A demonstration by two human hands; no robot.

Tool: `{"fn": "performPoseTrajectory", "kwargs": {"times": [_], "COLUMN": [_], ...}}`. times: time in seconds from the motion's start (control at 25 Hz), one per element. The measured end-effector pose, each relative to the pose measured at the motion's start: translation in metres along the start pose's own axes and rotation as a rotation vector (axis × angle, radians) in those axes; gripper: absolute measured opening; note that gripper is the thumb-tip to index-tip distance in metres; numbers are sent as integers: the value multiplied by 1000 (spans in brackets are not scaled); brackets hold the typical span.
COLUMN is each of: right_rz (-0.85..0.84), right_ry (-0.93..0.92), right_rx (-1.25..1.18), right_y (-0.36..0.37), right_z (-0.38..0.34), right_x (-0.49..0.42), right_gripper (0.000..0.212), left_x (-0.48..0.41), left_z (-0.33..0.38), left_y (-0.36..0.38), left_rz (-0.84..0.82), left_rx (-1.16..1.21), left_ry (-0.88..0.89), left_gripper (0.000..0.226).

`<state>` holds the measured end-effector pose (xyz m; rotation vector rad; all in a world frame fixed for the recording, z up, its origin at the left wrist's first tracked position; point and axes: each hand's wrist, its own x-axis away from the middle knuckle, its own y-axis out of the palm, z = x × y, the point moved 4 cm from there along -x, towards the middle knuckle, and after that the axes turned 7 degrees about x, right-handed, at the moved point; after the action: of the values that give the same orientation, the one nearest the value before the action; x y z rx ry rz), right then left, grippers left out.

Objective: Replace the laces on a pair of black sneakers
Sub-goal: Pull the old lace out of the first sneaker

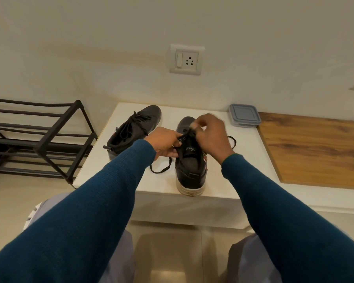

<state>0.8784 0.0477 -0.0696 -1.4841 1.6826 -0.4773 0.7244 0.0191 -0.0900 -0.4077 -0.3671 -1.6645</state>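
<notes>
Sneaker (189, 166) w/ white sole stands at the front edge of the white tabletop (243, 160), toe toward the wall. 2nd sneaker (135, 127) sits back-left, laced. Left hand (165, 142): grip closed on the near sneaker's upper by the eyelets. Right hand (211, 135): grip pinches the black lace (160, 169) above the tongue; loose ends trail on the tabletop both sides. Lidded plastic box (244, 115) at back-right, next to a wood-grain panel (319, 152). Black shoe rack (43, 139) left on the tiled floor (166, 252); wall socket (186, 59) above.

The left hand (166, 142) is gripping the sneaker (189, 168) by its side while the right hand (211, 137) is pinching its lace (232, 141).
</notes>
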Motion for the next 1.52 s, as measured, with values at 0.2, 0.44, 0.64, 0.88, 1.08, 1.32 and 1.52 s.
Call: {"fn": "performPoseTrajectory", "kwargs": {"times": [0.2,0.44,0.64,0.88,1.08,1.32,1.52], "right_rz": [200,-176,-96,280,-208,133,218], "right_ry": [441,-338,-201,294,-298,25,350], "right_rx": [-362,680,363,-189,681,-33,-160], "right_y": [-14,18,9,-30,16,-10,-24], "right_z": [24,-10,-16,14,-12,-5,17], "right_x": [3,11,5,1,15,3,5], "right_gripper": [24,21,17,24,23,13,20], "left_x": [-4,-3,-2,-3,-4,-2,-4], "left_z": [-1,-3,-1,-2,-2,0,-1], "left_y": [0,0,0,-2,-2,-3,-2], "left_rz": [9,5,-6,-13,-12,-5,-8], "left_rx": [4,24,16,28,27,6,17], "left_ry": [-13,-19,1,2,10,11,2], "left_gripper": [42,36,35,38,34,36,38]}}
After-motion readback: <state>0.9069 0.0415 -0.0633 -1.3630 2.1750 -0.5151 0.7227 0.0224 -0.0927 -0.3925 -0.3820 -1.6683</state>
